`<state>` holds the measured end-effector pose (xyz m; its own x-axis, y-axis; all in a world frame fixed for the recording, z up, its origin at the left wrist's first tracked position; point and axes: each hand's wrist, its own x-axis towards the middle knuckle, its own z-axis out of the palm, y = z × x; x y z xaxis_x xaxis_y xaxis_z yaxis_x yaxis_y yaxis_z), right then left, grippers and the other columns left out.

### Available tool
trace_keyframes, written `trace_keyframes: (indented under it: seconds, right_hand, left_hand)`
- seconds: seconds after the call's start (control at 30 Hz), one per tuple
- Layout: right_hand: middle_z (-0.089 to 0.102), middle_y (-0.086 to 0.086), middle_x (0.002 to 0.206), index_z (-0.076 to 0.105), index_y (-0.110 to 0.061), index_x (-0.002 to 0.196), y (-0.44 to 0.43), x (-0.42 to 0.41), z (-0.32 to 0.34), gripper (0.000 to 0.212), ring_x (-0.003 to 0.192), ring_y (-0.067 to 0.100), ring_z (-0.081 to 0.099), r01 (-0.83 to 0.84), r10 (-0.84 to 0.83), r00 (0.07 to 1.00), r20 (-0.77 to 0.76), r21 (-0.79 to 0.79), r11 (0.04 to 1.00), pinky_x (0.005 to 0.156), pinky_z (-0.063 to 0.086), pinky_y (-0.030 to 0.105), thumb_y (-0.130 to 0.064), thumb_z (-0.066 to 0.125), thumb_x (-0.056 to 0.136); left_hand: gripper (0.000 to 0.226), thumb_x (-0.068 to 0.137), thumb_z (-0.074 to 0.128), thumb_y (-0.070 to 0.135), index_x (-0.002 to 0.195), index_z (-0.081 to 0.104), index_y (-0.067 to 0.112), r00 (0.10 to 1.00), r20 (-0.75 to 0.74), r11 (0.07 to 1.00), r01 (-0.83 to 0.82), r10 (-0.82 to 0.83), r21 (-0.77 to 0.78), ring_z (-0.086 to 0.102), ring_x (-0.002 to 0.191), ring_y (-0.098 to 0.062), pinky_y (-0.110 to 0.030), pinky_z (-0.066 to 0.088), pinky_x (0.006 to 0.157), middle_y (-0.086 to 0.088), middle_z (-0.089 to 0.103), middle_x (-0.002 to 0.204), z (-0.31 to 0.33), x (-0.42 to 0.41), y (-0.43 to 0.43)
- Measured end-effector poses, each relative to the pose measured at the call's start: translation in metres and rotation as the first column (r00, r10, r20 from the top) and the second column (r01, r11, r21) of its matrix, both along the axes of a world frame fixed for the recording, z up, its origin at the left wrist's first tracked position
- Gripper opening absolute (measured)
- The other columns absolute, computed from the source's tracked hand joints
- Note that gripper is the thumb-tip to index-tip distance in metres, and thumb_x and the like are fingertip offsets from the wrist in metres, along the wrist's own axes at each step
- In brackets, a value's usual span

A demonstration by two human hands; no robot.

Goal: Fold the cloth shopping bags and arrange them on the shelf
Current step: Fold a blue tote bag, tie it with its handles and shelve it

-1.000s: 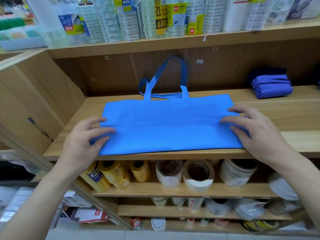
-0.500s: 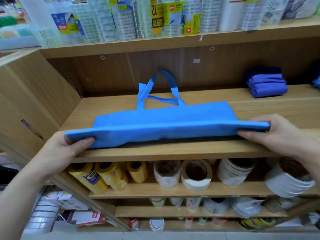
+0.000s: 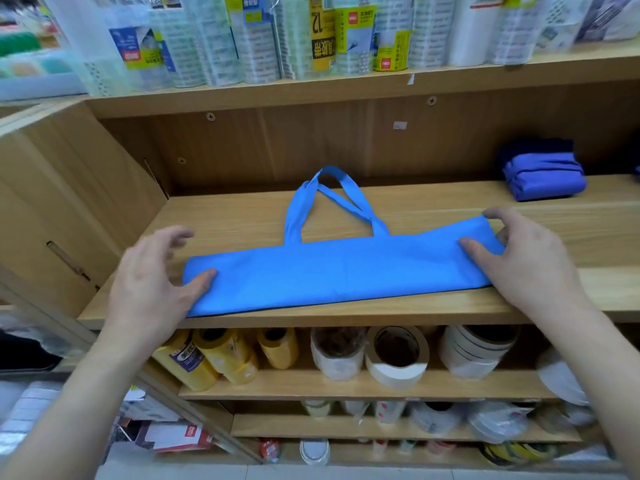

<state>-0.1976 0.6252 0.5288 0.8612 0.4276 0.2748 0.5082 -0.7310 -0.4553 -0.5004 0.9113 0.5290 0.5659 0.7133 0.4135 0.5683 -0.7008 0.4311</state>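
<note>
A bright blue cloth bag (image 3: 339, 275) lies on the wooden shelf (image 3: 606, 282), folded lengthwise into a long narrow strip near the front edge. Its two handles (image 3: 304, 206) stick out flat toward the back. My left hand (image 3: 152, 282) is at the strip's left end, thumb touching the cloth and fingers lifted and spread above it. At the right end my right hand (image 3: 519, 261) holds the bag, with the thumb on top and the fingers curled round the far corner. A folded darker blue bag (image 3: 543, 174) sits at the back right of the same shelf.
A wooden side panel (image 3: 52, 209) closes the shelf on the left. Wrapped packs (image 3: 322, 32) fill the shelf above. Yellow rolls (image 3: 221, 355) and white tape rolls (image 3: 396, 355) lie on the shelf below.
The near edge of the bag was lifted by both hands and folded over toward the back, so the bag went from a wide flat sheet to a narrow strip. My left fingers have let go.
</note>
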Motion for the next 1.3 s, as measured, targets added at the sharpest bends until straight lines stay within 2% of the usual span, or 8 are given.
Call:
trace_keyframes:
  seconds: [0.23, 0.37, 0.5, 0.77, 0.87, 1.0, 1.13, 1.3]
  right_hand:
    - [0.046, 0.014, 0.125, 0.052, -0.022, 0.136, 0.012, -0.023, 0.012, 0.054, 0.113, 0.035, 0.045, -0.070, 0.090, 0.953, 0.289, -0.078, 0.994, 0.087, 0.048, 0.050, -0.028, 0.071, 0.085]
    - [0.034, -0.002, 0.154, 0.040, -0.032, 0.147, 0.046, -0.076, 0.013, 0.076, 0.142, 0.017, 0.029, -0.565, 0.580, 0.815, 0.008, -0.216, 0.796, 0.115, 0.030, 0.044, -0.075, 0.036, 0.084]
    - [-0.003, -0.009, 0.165, 0.002, -0.031, 0.156, 0.059, -0.098, -0.011, 0.111, 0.151, 0.010, -0.007, -0.633, 0.703, 0.710, -0.044, -0.477, 0.609, 0.122, -0.002, 0.042, -0.093, 0.018, 0.065]
    - [0.052, -0.003, 0.145, 0.060, -0.022, 0.133, 0.060, -0.114, -0.010, 0.074, 0.139, 0.014, 0.042, -0.693, 0.705, 0.707, 0.057, -0.144, 0.707, 0.116, 0.025, 0.033, -0.063, 0.033, 0.078]
    - [0.064, -0.021, 0.081, 0.060, -0.032, 0.080, 0.055, -0.116, -0.006, 0.036, 0.080, -0.002, 0.059, -0.733, 0.756, 0.653, -0.040, 0.220, 0.644, 0.076, 0.047, 0.026, -0.057, 0.037, 0.091]
    - [0.058, 0.001, 0.066, 0.057, -0.002, 0.076, 0.052, -0.121, -0.004, 0.071, 0.061, 0.023, 0.051, -0.586, 0.749, 0.631, -0.201, 0.510, 0.630, 0.062, 0.044, 0.050, -0.069, 0.038, 0.089]
    - [0.067, -0.014, 0.103, 0.057, -0.043, 0.116, 0.059, -0.121, -0.005, 0.030, 0.084, 0.020, 0.071, -0.282, 0.681, 0.650, -0.338, 0.725, 0.629, 0.082, 0.056, 0.053, -0.024, 0.063, 0.093]
    - [0.055, -0.009, 0.127, 0.031, -0.031, 0.149, 0.061, -0.121, -0.011, 0.074, 0.109, 0.015, 0.057, -0.388, 0.483, 0.867, -0.123, 0.442, 0.809, 0.095, 0.047, 0.032, -0.025, 0.068, 0.086]
  left_hand:
    - [0.056, 0.078, 0.037, 0.079, 0.120, 0.059, 0.050, 0.909, -0.285, 0.953, 0.293, -0.304, -0.083, 0.044, 0.112, -0.011, -0.032, 0.038, 0.094, 0.016, 0.053, 0.127, 0.001, -0.001, -0.012]
    - [0.086, 0.062, 0.034, 0.097, 0.129, 0.057, 0.048, 0.880, -0.367, 0.950, 0.309, -0.302, -0.043, 0.037, 0.108, -0.006, -0.031, 0.039, 0.092, 0.021, 0.044, 0.122, 0.003, -0.011, -0.029]
    - [0.106, 0.050, 0.052, 0.090, 0.146, 0.034, 0.048, 0.783, -0.500, 0.920, 0.385, -0.369, -0.077, 0.029, 0.123, -0.007, -0.031, 0.040, 0.100, 0.021, 0.028, 0.133, 0.003, -0.037, -0.043]
    - [0.041, 0.068, 0.079, 0.026, 0.107, 0.074, 0.038, 0.810, 0.250, 0.784, 0.581, -0.531, -0.219, 0.065, 0.090, -0.013, -0.021, 0.050, 0.073, 0.006, 0.066, 0.100, 0.027, -0.044, -0.065]
    - [0.041, 0.066, 0.080, 0.030, 0.106, 0.073, 0.039, 0.737, 0.491, 0.744, 0.625, -0.464, -0.236, 0.067, 0.096, -0.008, -0.015, 0.052, 0.079, 0.007, 0.069, 0.106, 0.043, -0.024, -0.072]
    - [0.039, 0.077, 0.080, 0.025, 0.112, 0.067, 0.036, 0.808, 0.359, 0.703, 0.586, -0.468, -0.403, 0.065, 0.107, -0.007, -0.030, 0.051, 0.096, 0.014, 0.071, 0.112, 0.028, 0.024, -0.087]
    - [0.017, 0.088, 0.072, 0.024, 0.102, 0.067, 0.032, 0.929, 0.258, 0.826, 0.358, -0.266, -0.436, 0.067, 0.095, -0.006, -0.038, 0.054, 0.087, 0.018, 0.073, 0.098, 0.005, 0.050, -0.089]
    - [0.021, 0.084, 0.068, 0.048, 0.079, 0.054, 0.033, 0.984, -0.015, 0.953, 0.168, -0.177, -0.252, 0.059, 0.076, -0.009, -0.023, 0.035, 0.058, 0.016, 0.067, 0.079, 0.010, 0.068, -0.097]
